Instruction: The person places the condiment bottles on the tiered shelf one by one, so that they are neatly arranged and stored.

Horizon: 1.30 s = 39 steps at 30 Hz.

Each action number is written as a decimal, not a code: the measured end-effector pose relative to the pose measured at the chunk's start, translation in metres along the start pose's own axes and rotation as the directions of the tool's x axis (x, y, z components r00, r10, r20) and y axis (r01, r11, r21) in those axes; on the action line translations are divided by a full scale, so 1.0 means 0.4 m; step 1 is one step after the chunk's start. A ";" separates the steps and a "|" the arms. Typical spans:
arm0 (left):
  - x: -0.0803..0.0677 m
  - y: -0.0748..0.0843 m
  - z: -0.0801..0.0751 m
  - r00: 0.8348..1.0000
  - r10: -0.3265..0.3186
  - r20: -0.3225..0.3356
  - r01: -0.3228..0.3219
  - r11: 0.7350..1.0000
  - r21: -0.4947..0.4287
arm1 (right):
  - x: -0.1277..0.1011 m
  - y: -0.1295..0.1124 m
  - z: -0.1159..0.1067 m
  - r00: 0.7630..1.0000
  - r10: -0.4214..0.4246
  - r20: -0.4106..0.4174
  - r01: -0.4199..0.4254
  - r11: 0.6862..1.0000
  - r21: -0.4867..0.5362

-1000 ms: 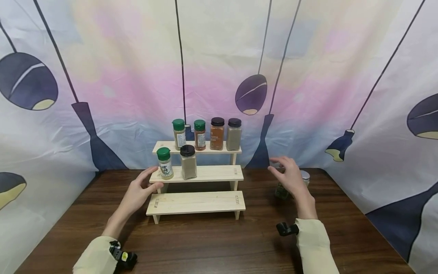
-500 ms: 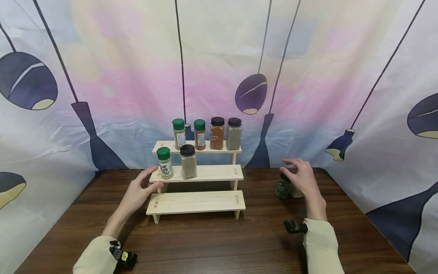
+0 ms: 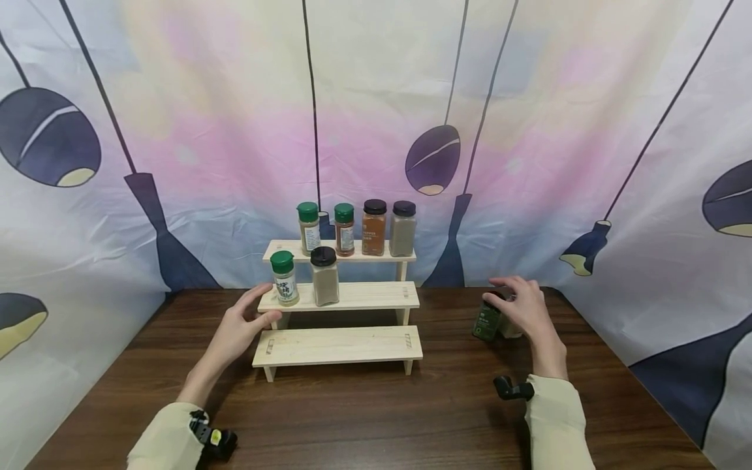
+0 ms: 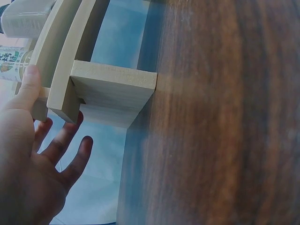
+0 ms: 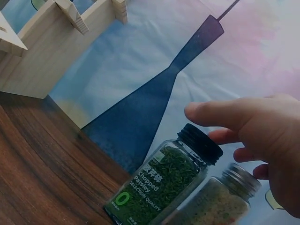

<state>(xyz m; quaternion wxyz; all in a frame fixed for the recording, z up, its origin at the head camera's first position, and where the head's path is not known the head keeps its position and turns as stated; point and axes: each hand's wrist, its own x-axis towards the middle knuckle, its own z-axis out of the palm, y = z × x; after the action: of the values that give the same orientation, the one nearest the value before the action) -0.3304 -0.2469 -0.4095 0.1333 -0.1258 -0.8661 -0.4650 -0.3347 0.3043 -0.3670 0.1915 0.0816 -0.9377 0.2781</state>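
Note:
My left hand [image 3: 237, 329] touches the left end of the three-tier wooden rack [image 3: 337, 346] at its middle tier. In the left wrist view the fingers are spread beside the wood. My right hand [image 3: 525, 310] is over a jar of chopped parsley [image 5: 154, 187] with a black lid, thumb and fingers apart around the lid. Whether they touch the lid is unclear. Close beside it stands a silver-lidded jar [image 5: 213, 201] with pale, speckled contents, partly hidden in the head view. The middle tier bears a green-capped spice jar [image 3: 285, 282] and a black-capped jar [image 3: 325, 281].
On the rack's top tier stand two green-capped jars, one pale [image 3: 309, 232] and one reddish [image 3: 344, 234], then an orange pepper jar [image 3: 373, 232] and a greyish jar [image 3: 402, 232]. The brown wooden table [image 3: 376, 418] meets a printed cloth [image 3: 364, 117] at the back.
My right hand has moved right and slightly lower, over the parsley jar, which now shows more fully. The left hand stays at the rack.

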 end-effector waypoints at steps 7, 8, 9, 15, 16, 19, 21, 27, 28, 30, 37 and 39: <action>0.004 0.004 0.001 1.000 0.021 -0.006 -0.021 1.000 -0.013 | 0.000 -0.001 -0.006 1.000 0.008 0.018 -0.008 1.000 -0.025; 0.004 0.004 0.002 1.000 0.022 -0.007 -0.022 1.000 -0.014 | 0.000 -0.001 -0.008 1.000 0.013 0.026 -0.013 0.999 -0.029; 0.004 0.005 0.002 1.000 0.024 -0.006 -0.024 1.000 -0.016 | 0.000 -0.003 -0.009 0.999 0.019 0.033 -0.018 0.999 -0.033; 0.003 0.006 0.000 1.000 0.030 -0.004 -0.030 0.999 -0.017 | 0.000 -0.006 -0.015 0.996 0.043 0.080 -0.039 0.998 -0.052; 0.003 0.006 0.000 1.000 0.029 -0.006 -0.030 0.999 -0.017 | 0.000 -0.005 -0.015 0.996 0.044 0.084 -0.039 0.998 -0.054; 0.002 0.005 0.001 1.000 0.030 -0.003 -0.030 0.999 -0.014 | 0.000 -0.003 -0.015 0.995 0.042 0.086 -0.037 0.998 -0.059; 0.002 0.003 0.001 1.000 0.029 0.002 -0.029 0.999 -0.015 | -0.001 -0.003 -0.014 0.996 0.043 0.083 -0.038 0.998 -0.059; 0.001 0.000 0.002 1.000 0.020 0.006 -0.019 1.000 -0.018 | 0.001 -0.002 -0.010 0.998 0.032 0.060 -0.028 0.997 -0.067; 0.000 0.000 0.001 1.000 0.018 0.005 -0.018 1.000 -0.017 | 0.001 -0.003 -0.010 0.998 0.028 0.055 -0.024 0.997 -0.070; 0.000 0.000 0.001 1.000 0.013 0.004 -0.013 1.000 -0.016 | 0.002 -0.006 -0.010 0.999 0.022 0.044 -0.019 0.997 -0.078; 0.000 0.001 0.001 1.000 0.012 0.003 -0.012 1.000 -0.019 | 0.007 -0.017 -0.011 1.000 -0.008 0.017 0.010 0.996 -0.089; 0.000 0.000 0.002 1.000 0.014 0.004 -0.014 1.000 -0.022 | 0.008 -0.024 -0.014 1.000 -0.017 0.014 0.019 0.997 -0.079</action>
<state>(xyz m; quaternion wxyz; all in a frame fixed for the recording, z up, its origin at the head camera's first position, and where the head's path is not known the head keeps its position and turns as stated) -0.3305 -0.2462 -0.4100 0.1333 -0.1341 -0.8603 -0.4735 -0.3334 0.2993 -0.3569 0.1908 0.0843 -0.9485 0.2385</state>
